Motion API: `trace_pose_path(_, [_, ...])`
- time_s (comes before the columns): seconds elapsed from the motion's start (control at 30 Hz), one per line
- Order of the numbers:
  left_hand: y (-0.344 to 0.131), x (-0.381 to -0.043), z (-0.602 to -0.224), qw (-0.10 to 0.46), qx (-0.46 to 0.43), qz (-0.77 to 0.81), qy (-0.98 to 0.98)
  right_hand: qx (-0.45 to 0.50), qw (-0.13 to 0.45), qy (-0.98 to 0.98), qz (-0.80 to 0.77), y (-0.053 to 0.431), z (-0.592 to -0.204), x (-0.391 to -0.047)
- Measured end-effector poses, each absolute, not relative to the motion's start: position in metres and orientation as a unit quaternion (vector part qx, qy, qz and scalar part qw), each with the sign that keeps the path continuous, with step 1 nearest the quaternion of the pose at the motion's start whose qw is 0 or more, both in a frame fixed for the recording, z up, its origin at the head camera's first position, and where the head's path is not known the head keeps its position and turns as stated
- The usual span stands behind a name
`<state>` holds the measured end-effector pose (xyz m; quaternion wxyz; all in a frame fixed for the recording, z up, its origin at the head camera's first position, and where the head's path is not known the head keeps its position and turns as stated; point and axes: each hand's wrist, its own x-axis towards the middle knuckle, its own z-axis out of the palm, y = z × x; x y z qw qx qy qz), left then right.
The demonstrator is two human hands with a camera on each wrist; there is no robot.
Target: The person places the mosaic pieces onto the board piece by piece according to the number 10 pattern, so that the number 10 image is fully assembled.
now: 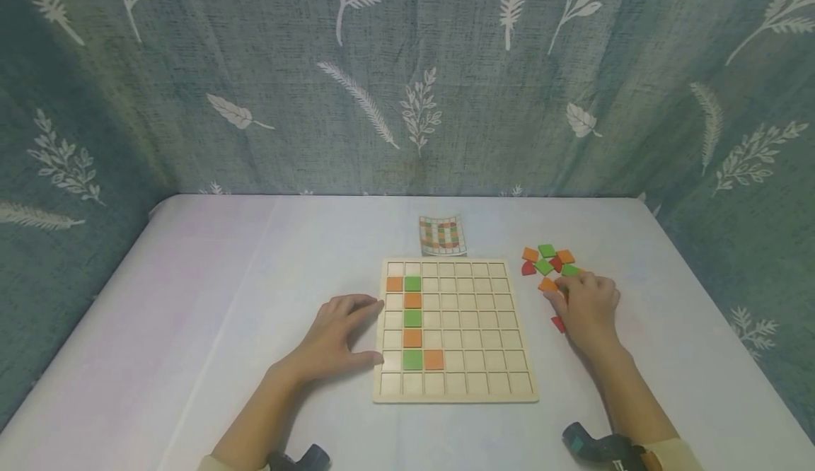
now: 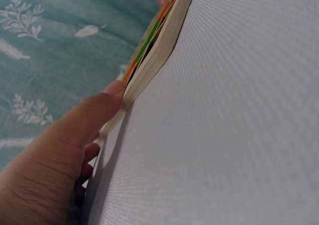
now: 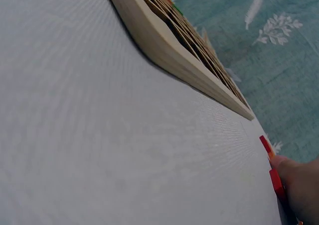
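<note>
Board and hands, seen chiefly from the head. The pale board (image 1: 472, 320), a grid of seven rows and seven columns, lies flat on the white table (image 1: 210, 301). Seven tiles occupy it: a column of alternating green (image 1: 412, 318) and orange (image 1: 412, 300) in the second column from the left, with one orange tile at its upper left and another at its lower right. The left hand (image 1: 337, 336) is spread, gripping nothing; its thumb and a fingertip touch the board's left edge. The right hand (image 1: 588, 308) is bent over the loose tiles (image 1: 544, 266), orange, green and red, right of the board; its thumb and index finger meet an orange tile (image 1: 547, 284), but whether they pinch it cannot be told. A red piece (image 1: 557, 324) lies beside this hand. Beyond the board rests a curled, patterned card (image 1: 442, 235); behind the table hangs a leaf-patterned curtain (image 1: 286, 153).
</note>
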<state>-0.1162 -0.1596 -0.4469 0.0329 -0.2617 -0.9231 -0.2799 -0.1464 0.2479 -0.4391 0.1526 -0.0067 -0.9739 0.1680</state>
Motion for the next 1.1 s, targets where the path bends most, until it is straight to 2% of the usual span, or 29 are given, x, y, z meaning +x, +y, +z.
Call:
trace_pose_path(0.23, [-0.159,-0.116,-0.447,0.034,-0.263,-0.276,-0.924,0.01,0.153,-0.969,0.192,0.245,-0.44,-0.145])
trace_pose_path(0.53, [-0.159,-0.117,-0.446,0.043,-0.271,-0.273,-0.922,0.041,0.167,-0.968,0.185,0.228,-0.42,-0.141])
trace_pose_path(0.77, [-0.16,-0.118,-0.446,0.054,-0.282,-0.276,-0.917,0.119,0.208,-0.955,0.172,0.213,-0.417,-0.138])
trace_pose_path(1.1, [-0.161,-0.119,-0.448,0.05,-0.283,-0.274,-0.918,0.188,0.206,-0.948,0.155,0.183,-0.408,-0.125])
